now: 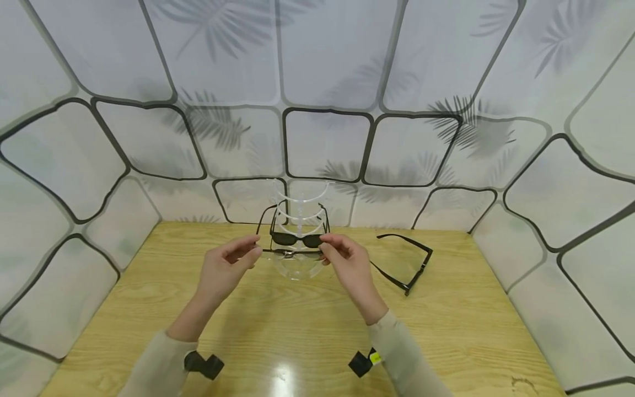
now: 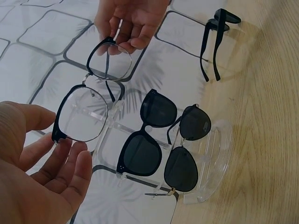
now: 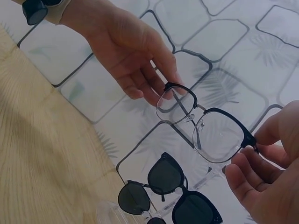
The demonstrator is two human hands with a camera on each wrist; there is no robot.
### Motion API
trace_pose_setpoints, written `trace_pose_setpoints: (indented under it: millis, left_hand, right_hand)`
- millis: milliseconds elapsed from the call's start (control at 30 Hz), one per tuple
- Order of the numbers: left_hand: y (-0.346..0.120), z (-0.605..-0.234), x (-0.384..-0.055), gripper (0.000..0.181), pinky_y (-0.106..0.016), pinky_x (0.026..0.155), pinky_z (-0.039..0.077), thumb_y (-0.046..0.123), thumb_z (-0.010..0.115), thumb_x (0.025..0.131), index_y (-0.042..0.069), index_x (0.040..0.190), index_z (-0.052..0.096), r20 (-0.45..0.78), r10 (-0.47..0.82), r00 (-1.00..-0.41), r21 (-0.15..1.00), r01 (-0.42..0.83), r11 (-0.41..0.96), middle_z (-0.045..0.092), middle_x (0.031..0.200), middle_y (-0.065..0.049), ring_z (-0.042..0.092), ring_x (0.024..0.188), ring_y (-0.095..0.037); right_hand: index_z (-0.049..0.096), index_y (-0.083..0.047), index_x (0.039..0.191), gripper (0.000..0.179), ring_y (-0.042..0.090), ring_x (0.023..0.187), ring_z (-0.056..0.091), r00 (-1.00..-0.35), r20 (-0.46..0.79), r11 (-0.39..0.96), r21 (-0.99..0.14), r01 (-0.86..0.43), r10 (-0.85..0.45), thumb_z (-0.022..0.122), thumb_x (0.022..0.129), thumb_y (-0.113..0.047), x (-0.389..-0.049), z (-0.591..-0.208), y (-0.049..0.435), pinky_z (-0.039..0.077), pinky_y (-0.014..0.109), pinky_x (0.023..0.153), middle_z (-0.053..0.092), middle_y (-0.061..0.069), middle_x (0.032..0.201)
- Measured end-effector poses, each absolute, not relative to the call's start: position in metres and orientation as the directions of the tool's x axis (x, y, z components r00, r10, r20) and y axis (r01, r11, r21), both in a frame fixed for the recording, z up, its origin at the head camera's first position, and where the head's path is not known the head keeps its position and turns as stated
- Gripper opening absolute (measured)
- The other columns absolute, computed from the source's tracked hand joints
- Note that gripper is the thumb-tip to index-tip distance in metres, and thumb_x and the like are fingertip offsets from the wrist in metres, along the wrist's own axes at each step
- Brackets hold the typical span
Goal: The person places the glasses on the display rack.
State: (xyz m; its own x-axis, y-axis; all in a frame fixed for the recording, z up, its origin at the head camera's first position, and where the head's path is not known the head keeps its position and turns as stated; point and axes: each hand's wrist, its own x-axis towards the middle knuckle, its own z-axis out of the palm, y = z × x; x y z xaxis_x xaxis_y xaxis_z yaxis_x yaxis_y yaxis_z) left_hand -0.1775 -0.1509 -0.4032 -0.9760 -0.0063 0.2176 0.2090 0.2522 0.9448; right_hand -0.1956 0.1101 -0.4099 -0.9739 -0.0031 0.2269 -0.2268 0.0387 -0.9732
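Between my two hands is a pair of browline eyeglasses (image 2: pixel 84 114) with clear lenses, black upper rims and thin metal lower rims. My left hand (image 1: pixel 225 267) pinches one end of the frame between thumb and fingers. At the other end, my right hand (image 1: pixel 347 262) grips it the same way. Just beyond the eyeglasses stands a clear acrylic display stand (image 1: pixel 300 199) with curved tiers. Black-framed sunglasses (image 2: pixel 142 144) sit on it, and below them hang thin metal-framed sunglasses (image 2: pixel 182 168) with dark lenses.
Another pair of black-framed glasses (image 1: pixel 425 259) lies on the wooden table (image 1: pixel 278 331) to the right of the stand, temples unfolded. A patterned wall covering (image 1: pixel 327 143) encloses the table at the back and both sides. Small black wrist devices (image 1: pixel 204 365) are strapped at both sleeves.
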Motion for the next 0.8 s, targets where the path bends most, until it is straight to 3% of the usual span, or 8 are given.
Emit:
trace_pose_setpoints:
  millis: [133,467,800]
  left_hand:
    - [-0.149,-0.404,-0.181,0.033,-0.021,0.077,0.061,0.017,0.073,0.101,0.005,0.132,0.073,0.227,-0.003,-0.974,0.943,0.219,0.252,0.074,0.119,-0.02,0.069,0.093,0.002]
    - [-0.142,-0.401,-0.194,0.032,-0.021,0.075,0.06,0.014,0.073,0.101,0.003,0.131,0.073,0.256,-0.024,-0.967,0.936,0.241,0.255,0.075,0.119,-0.023,0.069,0.088,0.004]
    - [-0.137,-0.398,-0.203,0.031,-0.018,0.073,0.058,0.013,0.071,0.102,0.001,0.131,0.073,0.279,-0.016,-0.96,0.928,0.265,0.263,0.074,0.121,-0.025,0.067,0.087,0.005]
  right_hand:
    - [0.074,0.003,0.118,0.02,0.017,0.079,0.069,-0.973,0.23,0.037,-0.973,-0.23,-0.006,0.069,0.1,-0.003,-0.199,-0.407,0.112,0.06,0.027,0.073,0.073,0.029,0.105]
    - [0.073,-0.002,0.124,0.025,0.008,0.081,0.064,-0.97,0.244,0.052,-0.968,-0.244,-0.016,0.069,0.1,-0.004,-0.209,-0.402,0.116,0.057,0.022,0.07,0.071,0.016,0.107]
    - [0.07,0.005,0.125,0.028,0.007,0.077,0.061,-0.96,0.278,0.064,-0.958,-0.28,-0.027,0.068,0.098,0.0,-0.222,-0.407,0.118,0.056,0.021,0.07,0.069,0.014,0.105]
